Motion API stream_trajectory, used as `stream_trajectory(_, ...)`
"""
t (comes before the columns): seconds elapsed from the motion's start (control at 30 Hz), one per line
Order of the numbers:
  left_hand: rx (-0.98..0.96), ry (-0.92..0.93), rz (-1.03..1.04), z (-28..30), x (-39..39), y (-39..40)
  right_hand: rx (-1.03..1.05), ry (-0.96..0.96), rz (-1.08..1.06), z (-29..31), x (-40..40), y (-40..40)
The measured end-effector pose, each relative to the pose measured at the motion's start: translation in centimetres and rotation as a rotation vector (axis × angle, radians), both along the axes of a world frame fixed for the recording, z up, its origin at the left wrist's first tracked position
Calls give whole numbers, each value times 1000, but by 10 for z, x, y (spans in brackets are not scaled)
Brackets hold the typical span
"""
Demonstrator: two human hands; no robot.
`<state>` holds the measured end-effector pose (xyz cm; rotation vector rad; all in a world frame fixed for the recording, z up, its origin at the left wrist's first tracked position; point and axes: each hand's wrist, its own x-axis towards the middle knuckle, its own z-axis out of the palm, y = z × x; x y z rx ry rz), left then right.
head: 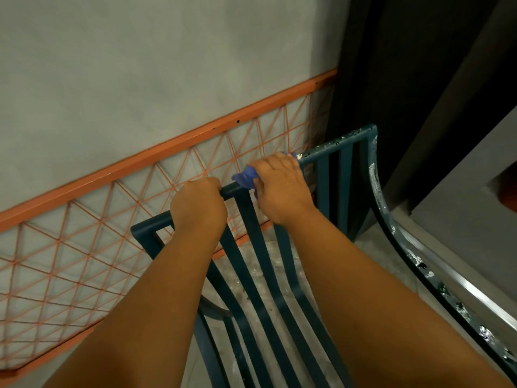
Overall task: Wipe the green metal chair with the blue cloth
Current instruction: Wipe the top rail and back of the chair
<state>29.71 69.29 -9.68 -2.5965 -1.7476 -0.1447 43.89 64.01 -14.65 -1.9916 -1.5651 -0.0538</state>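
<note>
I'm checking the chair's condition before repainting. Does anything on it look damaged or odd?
Yes. The green metal chair has white, flaky patches on the right part of its top rail and down its right side rail, like chipped paint or splatter. The slats look intact.

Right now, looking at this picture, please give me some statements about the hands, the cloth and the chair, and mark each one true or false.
1. The left hand grips the top rail of the green metal chair. True.
2. The blue cloth lies on the floor under the chair. False: the right hand holds it against the top rail.
3. The right end of the top rail and the right side bar carry white flecks. True.
4. An orange mesh frame stands behind the chair, against the grey wall. True.
5. The right hand is flat and open, away from the chair. False: its fingers curl over the cloth on the rail.
</note>
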Motion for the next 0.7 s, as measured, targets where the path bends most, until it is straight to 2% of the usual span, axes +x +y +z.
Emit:
stream_trajectory(0.1, 19, -6, 3, -1, -1, -1, -45, 21, -96, 7, -19, 15)
stream_trajectory(0.3, -2, 0, 7, 0, -1, 0, 138, -3, 148, -34, -34, -21)
stream_trajectory(0.5, 4, -11, 8, -1, 0, -3, 86, 203, -119, -11, -50, 4)
stream_trajectory(0.6, -6, -21, 11, 1, -1, -3, 240, 170, -22, -34, -63, -6)
stream_trajectory(0.7, 21, -15, 9, -1, -1, -2, 392, 143, -22, -68, -57, -19)
